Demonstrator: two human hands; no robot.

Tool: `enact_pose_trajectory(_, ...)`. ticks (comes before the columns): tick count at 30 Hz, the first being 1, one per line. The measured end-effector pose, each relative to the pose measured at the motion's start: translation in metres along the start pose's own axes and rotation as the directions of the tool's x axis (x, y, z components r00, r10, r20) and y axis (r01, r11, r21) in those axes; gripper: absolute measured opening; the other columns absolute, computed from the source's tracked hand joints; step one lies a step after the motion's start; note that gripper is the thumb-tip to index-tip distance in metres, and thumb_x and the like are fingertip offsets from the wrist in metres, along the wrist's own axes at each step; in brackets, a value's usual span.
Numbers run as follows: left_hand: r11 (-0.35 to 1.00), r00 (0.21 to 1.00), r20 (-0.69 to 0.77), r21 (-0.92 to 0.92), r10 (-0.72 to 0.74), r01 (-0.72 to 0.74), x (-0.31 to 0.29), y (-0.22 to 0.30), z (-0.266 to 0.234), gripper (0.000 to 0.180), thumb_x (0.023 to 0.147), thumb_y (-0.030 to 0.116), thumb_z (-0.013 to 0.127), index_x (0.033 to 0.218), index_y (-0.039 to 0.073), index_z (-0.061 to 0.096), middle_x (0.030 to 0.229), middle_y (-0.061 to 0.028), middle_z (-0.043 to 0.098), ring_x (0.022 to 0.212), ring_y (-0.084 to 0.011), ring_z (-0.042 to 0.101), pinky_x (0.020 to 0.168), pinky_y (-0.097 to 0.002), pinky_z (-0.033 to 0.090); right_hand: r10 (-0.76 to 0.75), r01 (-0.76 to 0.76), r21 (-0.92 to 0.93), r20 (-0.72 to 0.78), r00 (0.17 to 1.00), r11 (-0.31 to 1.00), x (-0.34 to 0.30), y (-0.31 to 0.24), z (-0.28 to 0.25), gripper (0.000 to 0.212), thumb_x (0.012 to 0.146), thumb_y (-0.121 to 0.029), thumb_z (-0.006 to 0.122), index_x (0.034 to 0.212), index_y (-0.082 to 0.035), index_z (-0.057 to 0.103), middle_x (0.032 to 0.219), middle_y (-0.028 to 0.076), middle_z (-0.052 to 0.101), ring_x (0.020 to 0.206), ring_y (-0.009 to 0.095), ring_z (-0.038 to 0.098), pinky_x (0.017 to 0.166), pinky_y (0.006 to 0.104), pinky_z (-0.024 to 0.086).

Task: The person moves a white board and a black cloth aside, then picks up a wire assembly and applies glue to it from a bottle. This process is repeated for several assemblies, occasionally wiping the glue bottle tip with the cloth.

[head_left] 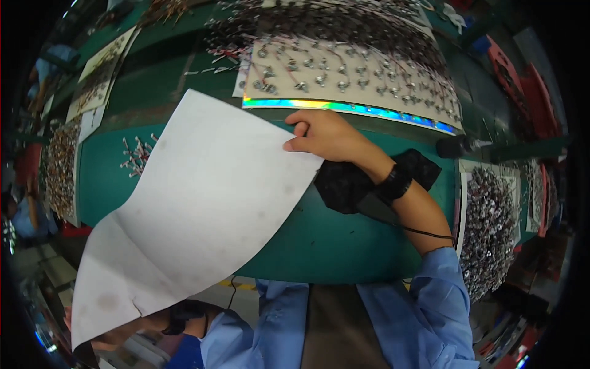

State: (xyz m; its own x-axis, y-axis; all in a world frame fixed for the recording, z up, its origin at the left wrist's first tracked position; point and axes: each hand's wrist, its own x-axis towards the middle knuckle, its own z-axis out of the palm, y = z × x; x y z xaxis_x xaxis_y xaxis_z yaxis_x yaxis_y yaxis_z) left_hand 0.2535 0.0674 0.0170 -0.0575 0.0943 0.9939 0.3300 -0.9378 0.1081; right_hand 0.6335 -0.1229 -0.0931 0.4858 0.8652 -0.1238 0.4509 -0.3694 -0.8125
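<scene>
A large white sheet (203, 178), bent and creased at its lower left, is held up at a slant over the green tabletop (344, 246). My right hand (326, 135) pinches its right edge near the upper corner, thumb and fingers closed. At the lower left my left hand (117, 335) grips the sheet's near end; the sheet hides most of those fingers. Under my right wrist lies a black cloth-like bundle (341, 187). Some small wired parts (138, 155) show beside the sheet's left edge.
Beyond the tabletop, a pale board (295, 58) carries rows of small metal parts with wires. Dense piles of parts stand at the right (490, 227) and the left (60, 172). A dark cylindrical object (455, 146) sits at the right. Other people in blue (37, 215) are at the far left.
</scene>
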Motion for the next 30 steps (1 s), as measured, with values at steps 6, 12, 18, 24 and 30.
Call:
enact_pose_trajectory(6,0.982,0.994,-0.108,0.184,-0.028,0.047,-0.003,0.004,-0.003,0.029,0.074,0.007,0.06,0.098,-0.008,0.052,0.096,-0.0163,0.056,0.08,-0.0225,0.057,0.068,-0.0308,0.048,-0.076,0.086,0.131,-0.077,0.994,0.988,-0.024,-0.025,-0.017,0.032,0.07,-0.011,0.064,0.098,0.001,0.055,0.069,0.001,0.051,0.06,0.007,0.046,0.052,0.0206,0.038)
enact_pose_trajectory(12,0.987,0.987,-0.069,0.07,-0.142,0.147,0.001,0.018,0.01,0.033,0.075,0.012,0.058,0.101,-0.007,0.051,0.097,-0.0172,0.055,0.08,-0.0228,0.057,0.067,-0.0315,0.049,-0.19,0.239,0.24,-0.211,0.959,0.941,-0.063,-0.056,-0.043,0.026,0.074,-0.006,0.059,0.099,0.001,0.055,0.071,-0.001,0.049,0.06,0.004,0.044,0.052,0.0175,0.036)
enact_pose_trajectory(18,0.959,0.96,-0.005,-0.033,-0.281,0.281,0.003,0.032,0.023,0.038,0.076,0.019,0.057,0.105,-0.006,0.05,0.098,-0.0183,0.055,0.08,-0.0231,0.057,0.067,-0.0324,0.049,-0.145,0.286,0.488,-0.306,0.941,0.825,-0.091,-0.064,-0.08,0.027,0.077,-0.009,0.056,0.102,0.0,0.053,0.074,-0.002,0.05,0.064,0.003,0.048,0.056,0.0162,0.038)
enact_pose_trajectory(24,0.95,0.95,0.026,0.026,-0.312,0.311,0.009,-0.002,0.043,0.038,0.078,0.02,0.054,0.106,-0.005,0.05,0.101,-0.0175,0.055,0.081,-0.0221,0.058,0.067,-0.0311,0.05,-0.107,0.354,0.503,-0.455,0.884,0.788,-0.108,-0.065,-0.153,0.028,0.08,-0.014,0.054,0.104,-0.001,0.053,0.08,-0.001,0.054,0.068,0.005,0.053,0.059,0.0166,0.042)
enact_pose_trajectory(30,0.975,0.941,0.282,0.17,-0.189,0.145,0.042,-0.012,0.142,0.027,0.083,0.009,0.045,0.104,-0.006,0.052,0.105,-0.011,0.055,0.086,-0.0186,0.056,0.073,-0.0276,0.047,0.052,0.331,0.573,-0.549,0.834,0.749,-0.127,-0.074,-0.226,0.029,0.079,-0.01,0.055,0.104,0.006,0.05,0.093,0.01,0.057,0.079,0.014,0.056,0.069,0.0216,0.045)
